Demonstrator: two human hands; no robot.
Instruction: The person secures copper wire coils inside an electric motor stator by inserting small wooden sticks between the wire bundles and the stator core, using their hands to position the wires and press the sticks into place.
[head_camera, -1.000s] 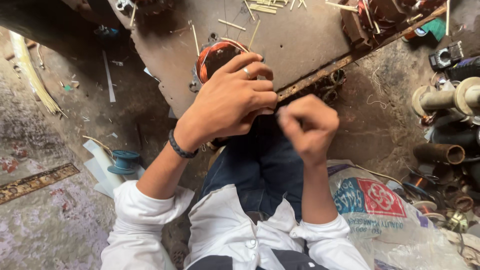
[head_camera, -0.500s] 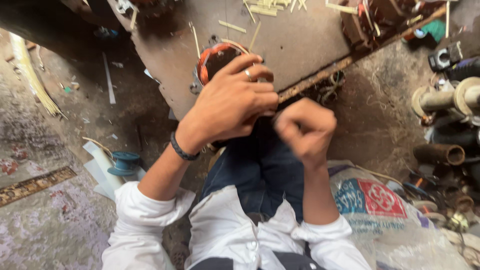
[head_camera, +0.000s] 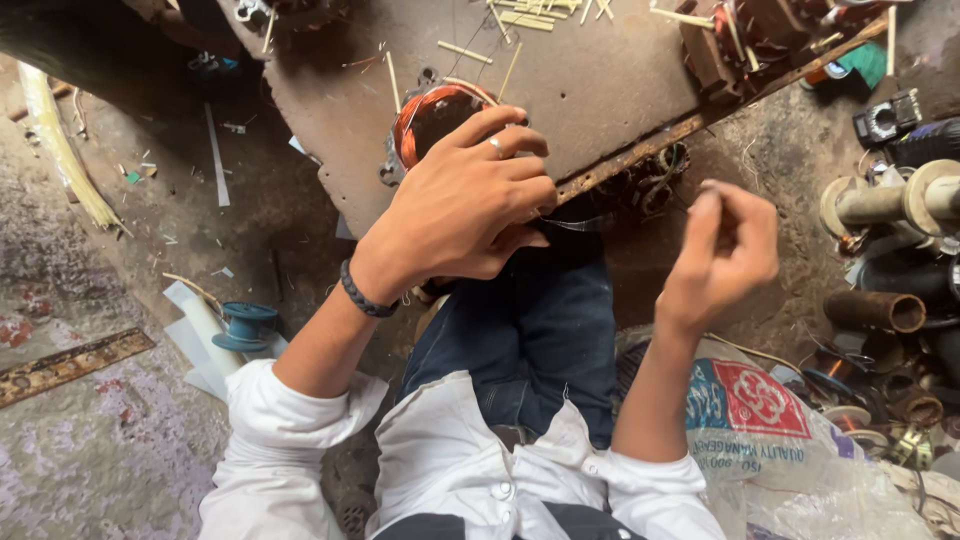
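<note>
Copper-wound stator coil (head_camera: 432, 118) lies flat on the rusty metal desk (head_camera: 600, 95), near its front edge, its round opening facing up, so its axis stands upright out of the desk top. One coil of this kind is in hand; a second, darker wound piece (head_camera: 660, 170) shows under the desk edge to the right. The left hand (head_camera: 470, 205) rests over the coil's near side, fingers curled and pressed down around its rim, ring on one finger, a dark braided band (head_camera: 365, 297) on the wrist; what the fingertips pinch underneath is hidden, though a thin dark strand seems to leave from below the hand toward the right. The right hand (head_camera: 722, 255) is held in the air well apart from the coil, to its right and nearer the person, thumb and forefinger pressed together as if on a fine wire, which is too thin to make out for certain. So the coil lies ahead and to the left of the right grip, and the left hand is by far the nearer. Thin pale sticks (head_camera: 525, 15) lie scattered on the desk, several of them. On the floor sit one blue spool (head_camera: 243, 325), a printed sack (head_camera: 760, 410) and a few pipes (head_camera: 880, 205).
</note>
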